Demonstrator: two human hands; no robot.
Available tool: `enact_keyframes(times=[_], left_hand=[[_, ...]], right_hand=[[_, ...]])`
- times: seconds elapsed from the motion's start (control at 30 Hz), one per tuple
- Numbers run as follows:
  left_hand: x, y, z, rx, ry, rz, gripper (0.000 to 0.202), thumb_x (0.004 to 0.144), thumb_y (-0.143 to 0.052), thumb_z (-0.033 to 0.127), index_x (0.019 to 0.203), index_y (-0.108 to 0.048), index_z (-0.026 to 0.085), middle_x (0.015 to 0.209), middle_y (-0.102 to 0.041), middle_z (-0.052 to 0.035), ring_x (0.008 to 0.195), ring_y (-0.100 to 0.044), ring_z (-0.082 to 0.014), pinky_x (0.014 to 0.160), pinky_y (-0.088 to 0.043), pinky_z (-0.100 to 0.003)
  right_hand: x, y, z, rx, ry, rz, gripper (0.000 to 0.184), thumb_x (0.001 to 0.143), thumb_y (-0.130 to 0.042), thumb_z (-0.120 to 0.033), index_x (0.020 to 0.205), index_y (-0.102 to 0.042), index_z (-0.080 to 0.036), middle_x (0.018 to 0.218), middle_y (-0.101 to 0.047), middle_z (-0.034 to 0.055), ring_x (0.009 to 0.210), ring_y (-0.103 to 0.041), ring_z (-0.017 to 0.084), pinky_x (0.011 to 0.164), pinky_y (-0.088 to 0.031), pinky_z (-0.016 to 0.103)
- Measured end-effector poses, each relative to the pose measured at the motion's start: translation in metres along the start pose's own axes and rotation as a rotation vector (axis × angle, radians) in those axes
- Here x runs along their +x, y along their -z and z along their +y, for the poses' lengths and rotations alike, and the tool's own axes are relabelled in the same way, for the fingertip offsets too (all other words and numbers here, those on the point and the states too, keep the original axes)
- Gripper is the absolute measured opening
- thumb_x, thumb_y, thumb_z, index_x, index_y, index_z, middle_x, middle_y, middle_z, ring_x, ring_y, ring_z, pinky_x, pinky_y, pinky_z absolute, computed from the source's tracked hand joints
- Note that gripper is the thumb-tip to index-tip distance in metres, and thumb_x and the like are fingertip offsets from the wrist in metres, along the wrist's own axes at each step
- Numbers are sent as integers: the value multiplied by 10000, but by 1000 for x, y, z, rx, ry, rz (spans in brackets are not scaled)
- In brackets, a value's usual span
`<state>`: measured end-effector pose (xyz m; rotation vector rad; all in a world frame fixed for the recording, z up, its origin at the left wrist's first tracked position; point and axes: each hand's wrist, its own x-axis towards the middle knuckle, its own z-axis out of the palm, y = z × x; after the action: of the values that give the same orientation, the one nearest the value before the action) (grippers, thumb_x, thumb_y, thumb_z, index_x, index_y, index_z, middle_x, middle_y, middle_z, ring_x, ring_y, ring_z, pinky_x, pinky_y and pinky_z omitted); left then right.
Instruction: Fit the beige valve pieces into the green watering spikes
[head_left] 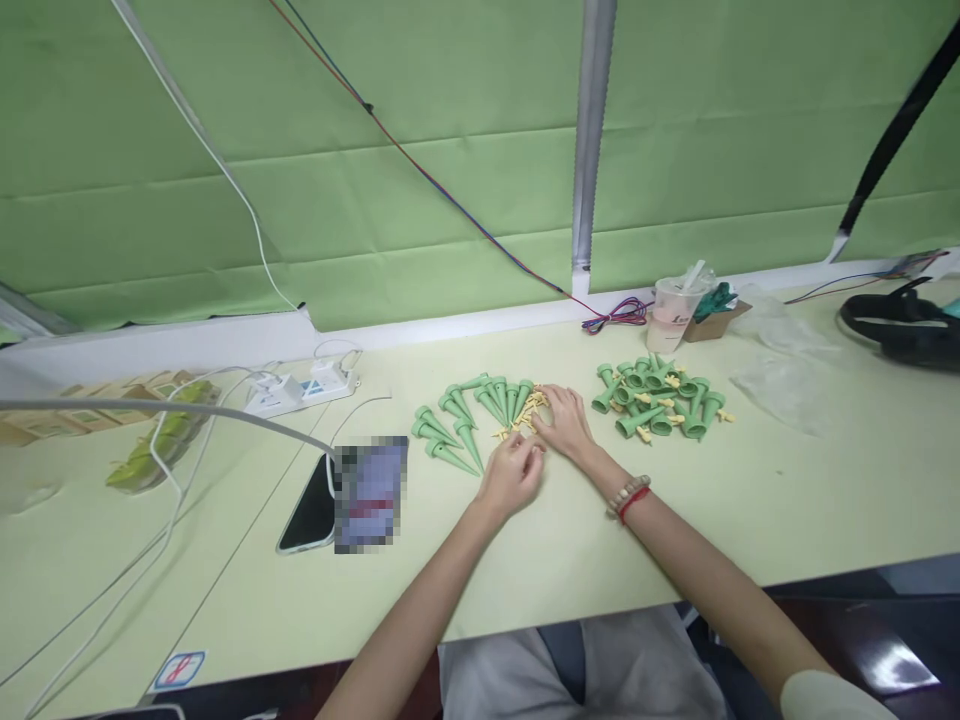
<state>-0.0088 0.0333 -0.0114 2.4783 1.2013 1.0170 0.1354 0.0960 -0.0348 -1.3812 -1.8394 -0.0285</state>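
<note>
My left hand (514,470) rests at the near side of a small heap of yellow plastic pieces (529,408). Its fingers are curled together, and whatever they pinch is too small or hidden to make out. Across the heap's right side lies my right hand (566,420), fingers apart and bent, touching the yellow pieces and partly covering them. Green hollow plastic spikes (448,455) fan out to the left of and behind the heap, their points toward my hands. On the right is a pile of similar green spikes (660,395), with yellow pieces among them.
Left of my hands lie a phone (306,515) and a blurred-out object (371,495). A power strip (304,390) with white cables stands behind them. A plastic cup (671,315), a small cardboard box (716,322) and clear plastic bags (780,390) are at the back right.
</note>
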Motion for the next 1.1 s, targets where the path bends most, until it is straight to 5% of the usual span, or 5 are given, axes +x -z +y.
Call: enact_keyframes(times=[0.17,0.43,0.87,0.97,1.1], left_hand=[[-4,-8,11,26,-63,-174,185,807,-431,219,904,-583,180,675,-480,-10,596,-485,-135,626,-415,-275],[-2,-4,7,-116,20,-199,181,754,-487,187,913,-572,205,648,-485,-5,695,-523,-164,704,-447,-297],[3,2,-12,-94,344,382,172,844,-412,187,952,-546,188,868,-511,-73,907,-492,-194,754,-448,-325],[4,8,-10,-141,389,418,167,864,-415,251,946,-548,194,881,-530,-70,939,-481,-196,758,-440,-317],[5,11,-6,-240,364,346,222,841,-481,350,975,-582,205,964,-544,-74,903,-515,-181,738,-444,-305]], right_hand=[[12,-12,7,19,-27,-86,442,849,-428,-301,1264,-459,-153,1256,-528,122,1176,-442,228,1007,-268,392],[20,-17,14,40,76,-169,329,858,-447,-252,1163,-559,-201,1182,-577,102,1141,-470,222,1007,-263,440],[2,12,-2,446,-64,280,206,844,-422,-184,937,-604,-167,940,-580,82,941,-548,194,851,-456,357],[0,17,-8,535,-117,350,190,845,-415,-191,944,-576,-168,958,-577,88,932,-554,189,794,-489,347],[-6,16,-21,655,-79,209,160,843,-435,-200,945,-557,-182,954,-590,75,910,-580,176,730,-520,314]])
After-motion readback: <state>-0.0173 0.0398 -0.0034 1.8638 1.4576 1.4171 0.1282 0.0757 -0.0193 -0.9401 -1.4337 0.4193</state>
